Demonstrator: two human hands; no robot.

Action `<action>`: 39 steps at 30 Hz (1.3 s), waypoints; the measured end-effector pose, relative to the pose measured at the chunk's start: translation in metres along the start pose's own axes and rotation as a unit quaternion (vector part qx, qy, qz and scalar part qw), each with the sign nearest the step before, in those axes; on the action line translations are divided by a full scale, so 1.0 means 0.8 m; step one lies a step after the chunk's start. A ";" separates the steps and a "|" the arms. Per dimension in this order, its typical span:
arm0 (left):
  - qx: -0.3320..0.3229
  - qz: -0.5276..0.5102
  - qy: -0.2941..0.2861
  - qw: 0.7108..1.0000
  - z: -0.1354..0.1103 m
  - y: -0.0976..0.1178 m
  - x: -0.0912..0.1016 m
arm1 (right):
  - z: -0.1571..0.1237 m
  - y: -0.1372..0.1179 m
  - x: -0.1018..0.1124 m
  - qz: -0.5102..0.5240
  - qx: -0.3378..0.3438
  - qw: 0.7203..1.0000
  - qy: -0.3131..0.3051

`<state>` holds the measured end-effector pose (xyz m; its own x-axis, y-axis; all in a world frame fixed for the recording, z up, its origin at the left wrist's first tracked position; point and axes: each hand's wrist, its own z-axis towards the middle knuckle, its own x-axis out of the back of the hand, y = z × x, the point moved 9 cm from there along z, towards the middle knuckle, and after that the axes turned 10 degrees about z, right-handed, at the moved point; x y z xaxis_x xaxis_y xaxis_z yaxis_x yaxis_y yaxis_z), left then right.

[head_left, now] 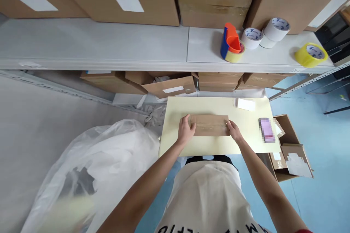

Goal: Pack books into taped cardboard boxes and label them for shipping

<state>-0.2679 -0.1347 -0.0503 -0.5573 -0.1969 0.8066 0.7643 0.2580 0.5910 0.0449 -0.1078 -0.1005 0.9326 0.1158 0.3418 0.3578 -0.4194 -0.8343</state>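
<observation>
A small flat brown cardboard box (210, 125) lies in the middle of a pale yellow table (205, 145). My left hand (185, 130) grips its left end, thumb on top and fingers curled round the edge. My right hand (234, 131) holds its right end the same way. The box rests flat on the table between both hands.
A white slip (245, 104) and a blurred purple item (267, 130) lie on the table's right side. An open carton (290, 153) stands on the floor at right. A big clear plastic bag (95, 171) sits at left. Tape rolls (311, 54) and a dispenser (231, 43) sit on the white shelf (109, 47).
</observation>
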 end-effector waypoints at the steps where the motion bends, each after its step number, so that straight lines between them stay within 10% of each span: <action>1: -0.022 0.009 0.015 1.000 0.003 0.013 0.006 | 0.005 0.005 0.010 0.004 0.008 1.000 0.001; 7: -0.105 0.051 -0.048 0.992 0.036 0.121 -0.018 | 0.076 0.015 0.112 -0.185 0.127 0.974 0.044; 15: -0.124 0.110 -0.315 0.934 0.070 0.245 -0.180 | 0.198 0.017 0.142 -0.382 0.180 0.905 -0.041; 26: 0.002 0.108 -0.450 0.887 0.075 0.238 -0.270 | 0.173 0.023 0.143 -0.397 0.214 0.889 -0.086; 39: -0.013 0.051 -0.403 0.914 0.089 0.257 -0.284 | 0.187 0.011 0.172 -0.449 0.140 0.877 -0.095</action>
<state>-0.0073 0.0308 -0.1115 -0.5322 0.5900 0.6072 0.8277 0.2116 0.5198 0.1835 0.0392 -0.1259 0.2496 0.4447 0.8602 0.9252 0.1525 -0.3474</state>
